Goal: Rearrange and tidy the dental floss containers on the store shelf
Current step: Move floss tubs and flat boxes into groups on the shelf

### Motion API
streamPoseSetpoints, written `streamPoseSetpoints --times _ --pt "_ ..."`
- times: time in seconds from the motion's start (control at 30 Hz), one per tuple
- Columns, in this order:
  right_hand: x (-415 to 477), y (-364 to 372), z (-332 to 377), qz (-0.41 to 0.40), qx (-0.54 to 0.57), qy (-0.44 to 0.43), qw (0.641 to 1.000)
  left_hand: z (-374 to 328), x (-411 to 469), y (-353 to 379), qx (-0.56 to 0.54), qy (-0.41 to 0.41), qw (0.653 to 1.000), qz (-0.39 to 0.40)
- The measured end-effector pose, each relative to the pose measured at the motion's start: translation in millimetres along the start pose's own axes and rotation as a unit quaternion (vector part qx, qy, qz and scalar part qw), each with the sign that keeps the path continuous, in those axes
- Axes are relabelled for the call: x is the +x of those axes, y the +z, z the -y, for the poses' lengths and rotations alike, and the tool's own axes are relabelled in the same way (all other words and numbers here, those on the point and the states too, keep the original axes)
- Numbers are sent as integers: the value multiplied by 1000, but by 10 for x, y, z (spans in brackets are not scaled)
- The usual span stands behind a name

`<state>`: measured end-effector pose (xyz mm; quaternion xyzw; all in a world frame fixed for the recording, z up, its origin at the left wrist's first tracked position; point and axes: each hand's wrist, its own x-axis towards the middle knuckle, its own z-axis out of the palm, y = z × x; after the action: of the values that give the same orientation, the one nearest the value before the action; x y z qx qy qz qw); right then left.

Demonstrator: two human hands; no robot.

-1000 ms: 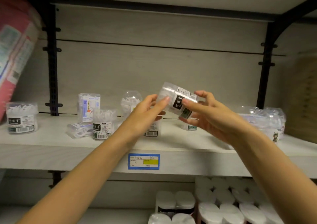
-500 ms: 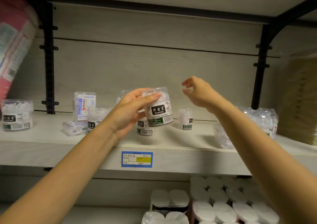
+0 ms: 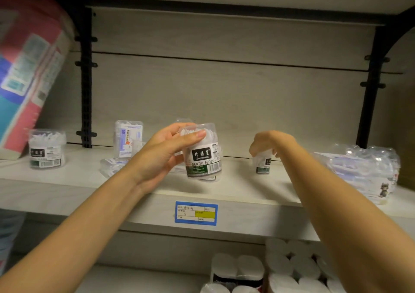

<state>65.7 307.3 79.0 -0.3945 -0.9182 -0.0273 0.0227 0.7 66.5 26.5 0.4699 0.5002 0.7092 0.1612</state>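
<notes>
My left hand (image 3: 166,151) grips a clear round dental floss container (image 3: 203,155) with a black and green label, held upright just above the shelf (image 3: 235,191). My right hand (image 3: 268,142) reaches down over a small floss container (image 3: 262,164) standing further back and curls round its top. Another round container (image 3: 47,149) stands at the far left. A tall clear box with a blue label (image 3: 128,138) stands behind a flat clear box (image 3: 111,165) lying on the shelf.
A pink and blue pack (image 3: 24,68) leans at the upper left. Clear blister packs (image 3: 363,169) lie in a pile at the right. A blue price tag (image 3: 196,213) is on the shelf edge. Wrapped paper rolls (image 3: 292,268) fill the lower shelf.
My right hand let go of the big container and dropped onto the small one at the back. My left hand holds the big container alone, now upright and lower.
</notes>
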Motion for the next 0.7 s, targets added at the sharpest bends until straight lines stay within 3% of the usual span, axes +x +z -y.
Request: streamPoseSetpoints --times 0.27,0.43,0.5,0.7 --pt "-22 -147 27 71 41 -28 996 44 -18 -51 3 -13 1000 -15" --pt "-393 -394 -82 -81 59 -76 992 -34 18 -17 11 -10 1000 -13" --pt "-657 -543 -152 -106 90 -113 984 -98 33 -1 18 -3 1000 -1" --pt "-1363 -640 -295 -26 156 -245 957 -185 -46 82 24 3 999 36"
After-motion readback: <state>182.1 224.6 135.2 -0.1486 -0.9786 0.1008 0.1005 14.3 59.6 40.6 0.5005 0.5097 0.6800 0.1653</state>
